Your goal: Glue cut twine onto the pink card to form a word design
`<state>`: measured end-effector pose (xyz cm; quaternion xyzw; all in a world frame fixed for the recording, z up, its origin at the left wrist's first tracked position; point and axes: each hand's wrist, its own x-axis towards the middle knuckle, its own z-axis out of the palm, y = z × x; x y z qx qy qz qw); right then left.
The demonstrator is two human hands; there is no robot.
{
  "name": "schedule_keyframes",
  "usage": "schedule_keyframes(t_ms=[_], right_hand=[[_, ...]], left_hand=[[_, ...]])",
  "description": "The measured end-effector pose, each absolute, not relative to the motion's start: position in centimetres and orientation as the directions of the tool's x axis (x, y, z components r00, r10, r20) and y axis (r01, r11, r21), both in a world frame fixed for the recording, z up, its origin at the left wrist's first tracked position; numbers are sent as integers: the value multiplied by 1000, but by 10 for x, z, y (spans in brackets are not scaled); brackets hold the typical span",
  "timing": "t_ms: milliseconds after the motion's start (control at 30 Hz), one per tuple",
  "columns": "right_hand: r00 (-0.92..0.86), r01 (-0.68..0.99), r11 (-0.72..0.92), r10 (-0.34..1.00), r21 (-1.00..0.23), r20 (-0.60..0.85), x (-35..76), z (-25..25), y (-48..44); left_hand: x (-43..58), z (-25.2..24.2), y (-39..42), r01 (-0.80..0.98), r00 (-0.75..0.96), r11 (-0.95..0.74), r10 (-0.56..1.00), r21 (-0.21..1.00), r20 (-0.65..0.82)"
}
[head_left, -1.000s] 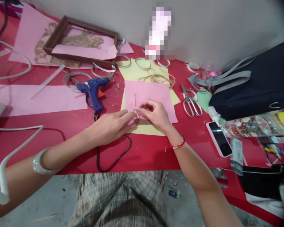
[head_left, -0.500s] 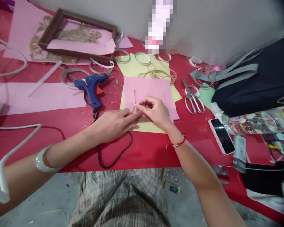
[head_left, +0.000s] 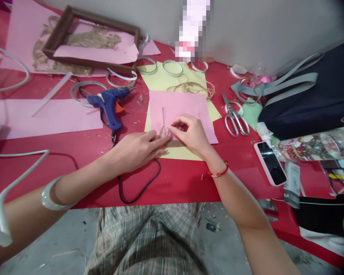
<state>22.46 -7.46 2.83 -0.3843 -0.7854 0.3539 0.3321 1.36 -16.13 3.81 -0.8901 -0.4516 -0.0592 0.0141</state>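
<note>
My left hand (head_left: pixel 133 151) lies low with its fingers stretched out, the index fingertip pressing on a small pink sheet (head_left: pixel 186 102). Thin strands of brown twine (head_left: pixel 163 118) stand out on that sheet just beyond the fingertips. Close beside them, my right hand (head_left: pixel 190 133) is curled with thumb and index finger brought together; whatever is between them is too small to make out. Under the pink sheet is yellow paper (head_left: pixel 153 80), where a loose coil of twine (head_left: pixel 192 89) lies. A blue glue gun (head_left: pixel 110 109) rests left of the sheet, and metal scissors (head_left: pixel 234 118) lie to its right.
A brown wooden frame (head_left: pixel 103 19) sits at the back left over pink paper and twine work. Tape rings (head_left: pixel 172 68) line the back. On the right are a phone (head_left: pixel 271 163), a patterned bottle (head_left: pixel 312 147) and a dark bag (head_left: pixel 304 107). A black cord (head_left: pixel 132 201) loops near the front edge.
My right hand has drawn slightly to the right, away from the left index fingertip. My left hand stays in place on the sheet. The view has shifted a little.
</note>
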Motion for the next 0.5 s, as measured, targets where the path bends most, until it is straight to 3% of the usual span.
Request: schedule_keyframes(t_ms=[500], right_hand=[[-520, 472, 489, 827, -733, 216, 229, 38, -76]], left_hand=[[13, 41, -161, 804, 573, -580, 814, 130, 94]])
